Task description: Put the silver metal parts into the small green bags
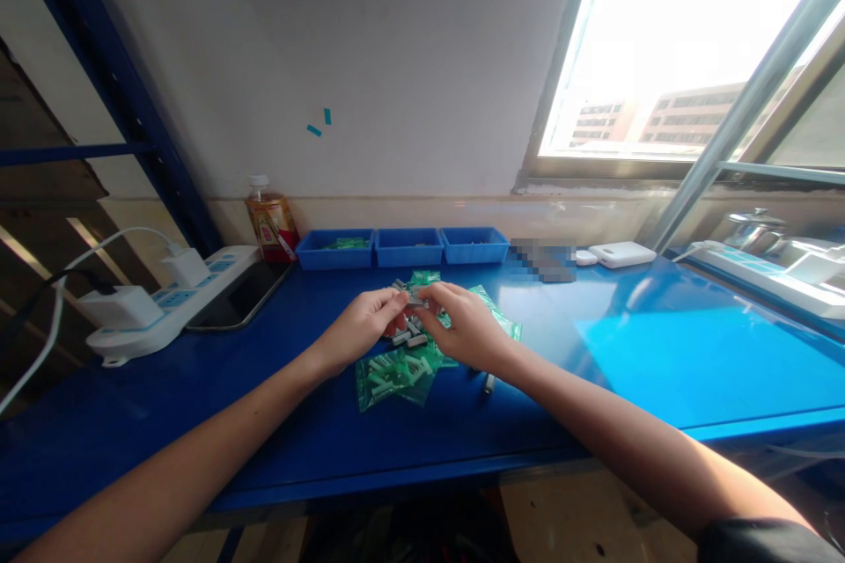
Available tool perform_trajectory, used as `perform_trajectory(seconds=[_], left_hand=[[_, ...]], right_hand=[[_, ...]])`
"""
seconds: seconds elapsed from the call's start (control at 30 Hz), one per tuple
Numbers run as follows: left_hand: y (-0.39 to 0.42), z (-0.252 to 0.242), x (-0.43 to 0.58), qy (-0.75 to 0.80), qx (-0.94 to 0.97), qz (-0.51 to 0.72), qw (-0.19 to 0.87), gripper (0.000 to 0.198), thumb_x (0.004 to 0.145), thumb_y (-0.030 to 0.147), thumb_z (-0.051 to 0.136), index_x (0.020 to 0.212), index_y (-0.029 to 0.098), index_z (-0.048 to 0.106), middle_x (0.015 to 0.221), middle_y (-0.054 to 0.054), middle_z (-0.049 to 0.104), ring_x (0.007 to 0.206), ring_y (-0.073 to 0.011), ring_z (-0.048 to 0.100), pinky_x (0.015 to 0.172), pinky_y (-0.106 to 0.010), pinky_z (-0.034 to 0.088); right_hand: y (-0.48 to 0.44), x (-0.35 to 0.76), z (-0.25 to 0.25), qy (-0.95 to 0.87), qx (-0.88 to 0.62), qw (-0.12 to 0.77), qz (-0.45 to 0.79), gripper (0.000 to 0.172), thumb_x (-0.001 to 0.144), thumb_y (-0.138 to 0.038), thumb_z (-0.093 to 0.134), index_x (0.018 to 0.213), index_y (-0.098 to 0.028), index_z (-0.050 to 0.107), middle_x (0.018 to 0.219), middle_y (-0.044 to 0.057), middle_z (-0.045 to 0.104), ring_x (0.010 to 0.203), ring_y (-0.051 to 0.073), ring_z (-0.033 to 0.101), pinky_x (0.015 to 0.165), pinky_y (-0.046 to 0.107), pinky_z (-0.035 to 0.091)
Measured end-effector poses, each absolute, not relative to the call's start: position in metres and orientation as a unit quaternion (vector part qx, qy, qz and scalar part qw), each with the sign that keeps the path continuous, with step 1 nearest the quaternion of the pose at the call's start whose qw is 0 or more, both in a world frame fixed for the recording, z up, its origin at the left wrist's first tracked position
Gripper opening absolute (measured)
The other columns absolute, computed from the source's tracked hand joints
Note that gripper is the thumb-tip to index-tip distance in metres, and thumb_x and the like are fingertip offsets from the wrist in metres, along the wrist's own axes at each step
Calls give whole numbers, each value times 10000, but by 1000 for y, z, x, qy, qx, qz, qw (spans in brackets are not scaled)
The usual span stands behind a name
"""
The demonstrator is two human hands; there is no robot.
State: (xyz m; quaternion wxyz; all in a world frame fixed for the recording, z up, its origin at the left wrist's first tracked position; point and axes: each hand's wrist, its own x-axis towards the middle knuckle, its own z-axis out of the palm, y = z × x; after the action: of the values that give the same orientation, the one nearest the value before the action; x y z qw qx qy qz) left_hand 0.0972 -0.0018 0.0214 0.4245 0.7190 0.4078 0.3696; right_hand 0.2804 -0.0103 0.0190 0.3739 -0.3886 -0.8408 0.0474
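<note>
My left hand (370, 321) and my right hand (466, 325) meet over the middle of the blue table. Between their fingertips is a small silvery metal piece (417, 301), pinched from both sides; its exact shape is hard to make out. Loose metal cylinders (415, 340) lie just below the fingers. Green plastic bags (396, 372) with small pale parts inside lie in front of the hands, and another green bag (492, 308) lies behind my right hand. A single metal cylinder (489, 383) sits beneath my right wrist.
Three blue bins (409, 248) stand along the wall, the left one holding green bags. A drink bottle (272, 220), a black phone (244, 295) and a power strip (178, 303) are at the left. White devices (621, 255) and another power strip (772, 277) lie at the right.
</note>
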Motion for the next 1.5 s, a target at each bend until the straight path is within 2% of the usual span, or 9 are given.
perform_trajectory(seconds=[0.2,0.4,0.57,0.8,0.93,1.03,1.13,1.27,1.5], left_hand=[[-3,22,98,388,715,415,407,281,799,387,612,959,159,575,792,-12,616,718,-135,555,666,-235,437],[-4,19,99,384,726,435,369,266,786,359,624,959,164,569,881,-43,630,811,-157,590,731,-260,472],[2,22,93,420,751,390,329,326,801,379,591,1053,178,542,884,-40,637,821,-178,610,709,-279,487],[34,9,59,457,837,284,98,281,845,382,496,1017,199,622,1016,-75,648,961,-235,585,880,-371,448],[50,-8,48,447,860,234,83,369,861,375,470,1156,192,595,1189,-100,599,1117,-269,517,994,-419,372],[51,-7,46,457,851,243,88,372,878,405,439,1127,193,617,1133,-96,619,1060,-255,545,957,-397,396],[46,5,42,466,843,246,110,367,885,426,421,1086,210,637,1041,-79,641,981,-243,576,892,-359,421],[38,19,30,421,880,160,152,327,830,396,523,1111,266,629,1124,-53,601,1060,-242,544,918,-321,394],[37,14,34,446,866,173,145,196,818,334,507,869,207,647,921,-60,618,861,-220,582,777,-309,436]], right_hand=[[-11,281,24,-818,-395,394,139,208,913,-350,459,948,-186,581,749,5,621,695,127,563,632,231,399],[-8,278,22,-801,-398,404,191,210,910,-304,442,804,-178,572,735,2,626,653,108,544,594,215,392],[-11,283,23,-824,-341,448,60,72,842,-253,531,863,-188,553,753,16,591,700,129,556,640,235,426],[34,291,61,-750,-342,550,-130,124,862,-280,495,935,-197,552,756,31,581,713,148,547,712,274,446],[87,294,75,-743,-507,431,-74,314,816,-315,563,1091,-167,534,791,46,618,777,192,571,730,304,433],[95,302,69,-758,-541,364,-18,332,817,-362,569,1079,-159,559,825,51,643,797,197,585,738,309,428],[73,316,54,-772,-522,362,-10,271,838,-357,544,1026,-169,598,860,52,655,798,186,589,719,296,427],[43,335,36,-772,-527,353,38,226,846,-344,533,955,-172,630,817,44,652,779,178,589,680,279,432],[34,321,25,-785,-503,357,57,180,854,-308,531,919,-176,636,789,32,642,753,165,576,683,282,431]])
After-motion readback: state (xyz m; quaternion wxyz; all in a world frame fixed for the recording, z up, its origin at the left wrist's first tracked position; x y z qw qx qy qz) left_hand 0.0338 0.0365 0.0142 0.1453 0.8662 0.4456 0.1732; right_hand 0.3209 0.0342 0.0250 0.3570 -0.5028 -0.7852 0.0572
